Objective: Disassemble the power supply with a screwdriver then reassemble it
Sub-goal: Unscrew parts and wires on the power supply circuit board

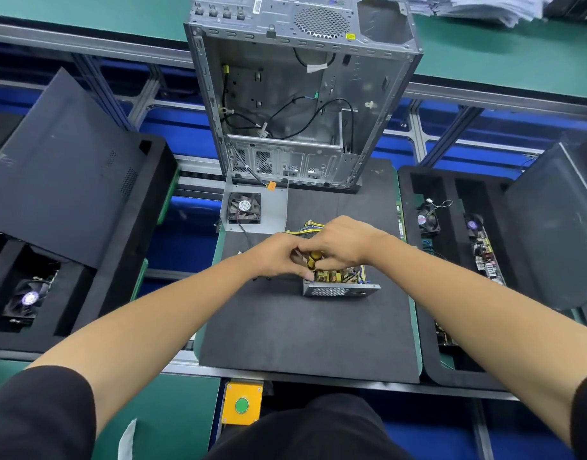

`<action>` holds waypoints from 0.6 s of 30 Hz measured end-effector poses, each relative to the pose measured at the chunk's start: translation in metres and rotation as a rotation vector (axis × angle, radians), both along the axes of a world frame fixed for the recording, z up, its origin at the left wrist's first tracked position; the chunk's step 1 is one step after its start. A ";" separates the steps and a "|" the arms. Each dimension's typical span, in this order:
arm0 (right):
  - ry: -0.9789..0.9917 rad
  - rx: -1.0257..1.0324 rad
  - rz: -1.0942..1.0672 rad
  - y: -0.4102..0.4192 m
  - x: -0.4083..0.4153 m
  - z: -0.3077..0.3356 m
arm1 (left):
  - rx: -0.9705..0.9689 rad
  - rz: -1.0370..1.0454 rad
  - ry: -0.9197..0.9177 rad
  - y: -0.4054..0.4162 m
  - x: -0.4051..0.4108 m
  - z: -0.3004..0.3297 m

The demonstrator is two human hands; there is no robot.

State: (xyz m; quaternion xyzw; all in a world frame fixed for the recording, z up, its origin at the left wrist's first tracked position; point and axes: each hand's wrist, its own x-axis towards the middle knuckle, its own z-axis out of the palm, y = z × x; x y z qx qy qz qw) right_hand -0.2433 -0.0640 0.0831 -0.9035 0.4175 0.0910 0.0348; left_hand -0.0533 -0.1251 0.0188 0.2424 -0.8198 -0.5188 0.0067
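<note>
The power supply (341,289), a small metal box with its cover off, lies in the middle of the black foam mat (285,327). Its circuit board with yellow parts (335,277) and its bundle of yellow and black wires (310,225) are exposed. My left hand (275,257) grips the box at its left edge, fingers curled down onto it. My right hand (343,242) reaches over from the right with fingers curled round the inner parts at the top. The removed cover with its fan (244,207) lies at the mat's far left. No screwdriver is visible.
An open, stripped computer case (295,104) stands behind the mat. Black foam trays hold fans and boards at left (26,300) and right (428,220), each with a dark panel leaning over it. A yellow box with a green button (241,406) sits at the near edge.
</note>
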 end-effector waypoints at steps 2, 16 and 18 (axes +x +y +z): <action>0.048 -0.013 -0.005 -0.003 0.000 0.000 | -0.029 0.014 0.024 0.003 -0.001 0.001; -0.038 0.091 0.026 0.001 0.003 0.003 | -0.037 0.009 0.001 0.004 -0.010 0.002; -0.021 0.107 0.048 0.000 0.002 0.005 | -0.062 -0.031 -0.019 0.001 -0.010 0.003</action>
